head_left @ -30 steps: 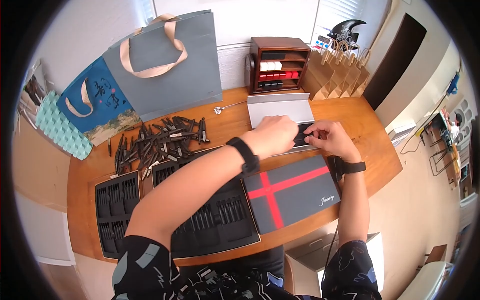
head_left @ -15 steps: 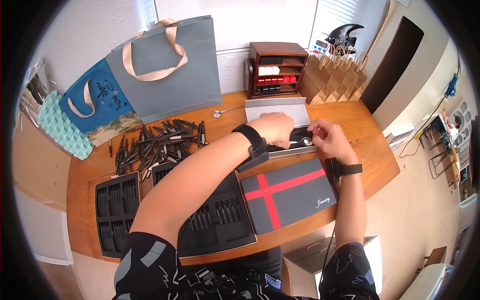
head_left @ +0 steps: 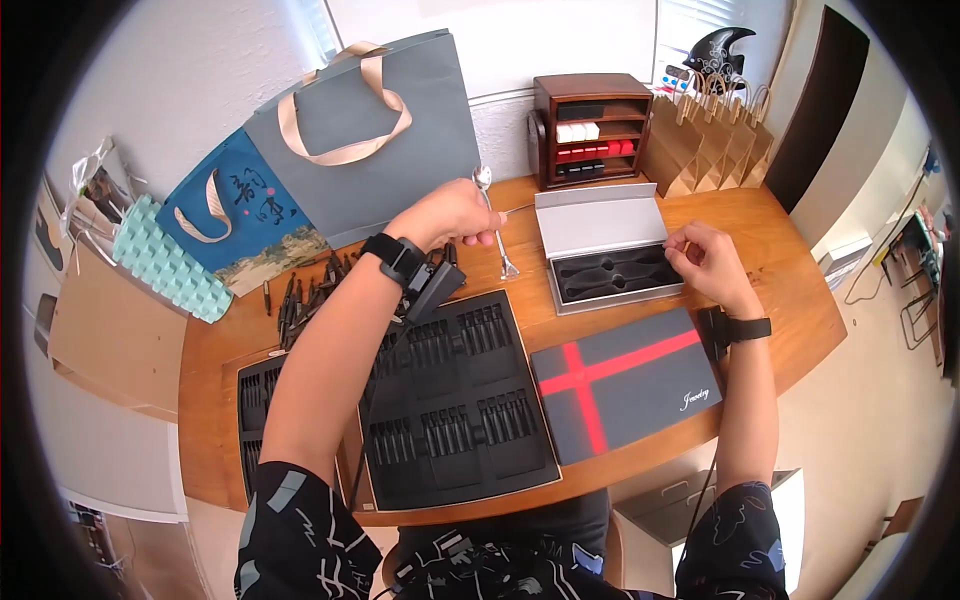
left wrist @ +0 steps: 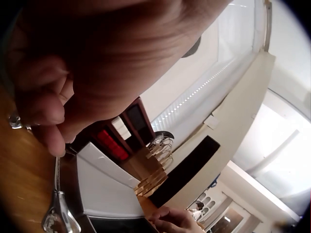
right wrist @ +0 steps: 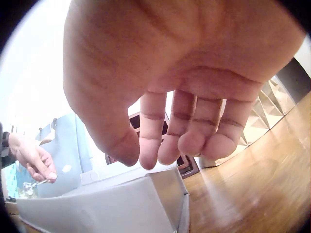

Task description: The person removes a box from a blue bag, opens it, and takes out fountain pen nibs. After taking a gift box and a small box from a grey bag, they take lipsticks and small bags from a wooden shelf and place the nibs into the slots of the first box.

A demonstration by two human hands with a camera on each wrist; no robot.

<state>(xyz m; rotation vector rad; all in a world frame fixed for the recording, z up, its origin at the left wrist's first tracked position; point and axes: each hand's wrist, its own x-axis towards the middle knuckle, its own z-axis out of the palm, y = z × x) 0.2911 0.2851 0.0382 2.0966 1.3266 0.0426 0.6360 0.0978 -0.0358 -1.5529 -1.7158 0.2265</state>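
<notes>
My left hand (head_left: 455,215) is raised over the table and pinches a silver spoon (head_left: 502,245) between thumb and fingers. The spoon stands nearly upright, bowl up, with its flared, open-looped end (left wrist: 60,218) below. Right of it, a grey box (head_left: 620,300) lies with its lid folded back, its black shaped insert (head_left: 612,270) bare. At the box's right end is my right hand (head_left: 708,262), fingers loosely bent, tips (right wrist: 148,160) close over the box corner and nothing between them. A thin metal handle (head_left: 522,208) on the table shows behind my left hand.
In front lie a dark gift box (head_left: 640,390) with red ribbon stripes and black trays (head_left: 400,490) of slim dark pieces. More dark pieces (head_left: 290,305) are heaped at left, partly behind my arm. Paper bags (head_left: 370,190) and a small wooden cabinet (head_left: 592,88) stand behind.
My left hand has lifted the silver spoon from the box and carried it left. My right hand has stayed by the box's right end. The insert is now uncovered.
</notes>
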